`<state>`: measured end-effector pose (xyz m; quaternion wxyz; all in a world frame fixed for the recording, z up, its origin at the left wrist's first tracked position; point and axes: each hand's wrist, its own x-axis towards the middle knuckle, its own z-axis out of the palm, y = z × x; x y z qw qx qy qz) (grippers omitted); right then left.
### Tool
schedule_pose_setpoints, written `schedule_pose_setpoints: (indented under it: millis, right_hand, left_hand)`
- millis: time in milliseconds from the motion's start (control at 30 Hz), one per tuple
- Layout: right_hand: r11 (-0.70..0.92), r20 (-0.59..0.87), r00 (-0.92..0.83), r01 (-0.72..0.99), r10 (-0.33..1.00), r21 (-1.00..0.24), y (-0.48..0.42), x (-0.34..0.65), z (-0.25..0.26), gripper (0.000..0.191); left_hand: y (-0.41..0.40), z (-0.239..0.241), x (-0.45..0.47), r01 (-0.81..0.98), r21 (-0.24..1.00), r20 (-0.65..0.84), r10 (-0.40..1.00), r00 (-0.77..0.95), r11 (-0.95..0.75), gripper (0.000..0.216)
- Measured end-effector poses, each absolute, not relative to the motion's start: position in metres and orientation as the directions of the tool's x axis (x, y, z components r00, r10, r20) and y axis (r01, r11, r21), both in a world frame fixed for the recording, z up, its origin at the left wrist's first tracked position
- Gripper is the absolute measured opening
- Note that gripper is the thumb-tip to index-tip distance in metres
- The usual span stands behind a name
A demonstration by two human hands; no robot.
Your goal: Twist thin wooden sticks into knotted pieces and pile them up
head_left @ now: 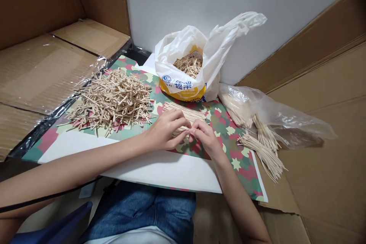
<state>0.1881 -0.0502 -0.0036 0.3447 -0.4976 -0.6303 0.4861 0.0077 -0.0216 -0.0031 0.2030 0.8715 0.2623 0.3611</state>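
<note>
Left hand [167, 129] and right hand [207, 139] are met fingertip to fingertip, fingers curled nearly closed. A few thin pieces from the loose sticks [185, 113] are pinched between both sets of fingertips. The rest of that bundle is laid flat on the camouflage sheet [228, 129] at 12 o'clock of the hands, partly covered by the left fingers. Tangled stick pile [111, 101] noted at 10 o'clock, apart. White bag [183, 51] holding stick pieces at 12 o'clock, further back. Clear bag [280, 118] at 3 o'clock, long sticks [265, 154] spilled from it
</note>
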Motion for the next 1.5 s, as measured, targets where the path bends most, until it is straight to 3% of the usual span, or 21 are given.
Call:
schedule_pose_setpoints:
  millis: [133,367,667,900,1200,1333,1500]
  right_hand:
    - [-0.03,-0.092,-0.326,0.189,0.941,-0.981,-0.048,0.19,-0.007,0.012]
    - [-0.027,-0.089,-0.385,0.165,0.919,-0.986,-0.046,0.187,-0.004,0.018]
    - [0.029,-0.016,-0.294,0.149,0.956,-0.988,-0.046,0.185,-0.007,0.046]
    - [0.206,0.128,-0.183,0.516,0.975,-0.831,-0.06,0.172,0.0,0.012]
    - [0.193,0.164,-0.107,0.659,0.981,-0.727,-0.061,0.166,0.005,0.011]
    - [0.109,0.073,-0.086,0.566,0.994,-0.817,-0.059,0.168,0.002,0.011]
    - [0.082,0.078,-0.025,0.364,0.997,-0.928,-0.059,0.169,-0.005,0.008]
  left_hand:
    - [-0.021,-0.002,0.007,0.297,0.507,0.521,0.562,0.643,-0.81,0.022]
    - [-0.017,-0.001,0.004,0.297,0.482,0.479,0.531,0.699,-0.825,0.02]
    - [-0.016,0.0,0.009,0.228,0.772,0.431,0.753,0.497,-0.593,0.006]
    - [-0.016,-0.001,0.01,0.235,0.785,0.456,0.791,0.407,-0.573,0.006]
    - [-0.019,-0.002,0.016,0.228,0.793,0.444,0.793,0.418,-0.565,0.008]
    - [-0.018,-0.003,0.018,0.212,0.813,0.436,0.808,0.397,-0.542,0.009]
    - [-0.014,-0.003,0.022,0.102,0.94,0.264,0.883,0.389,-0.326,0.012]
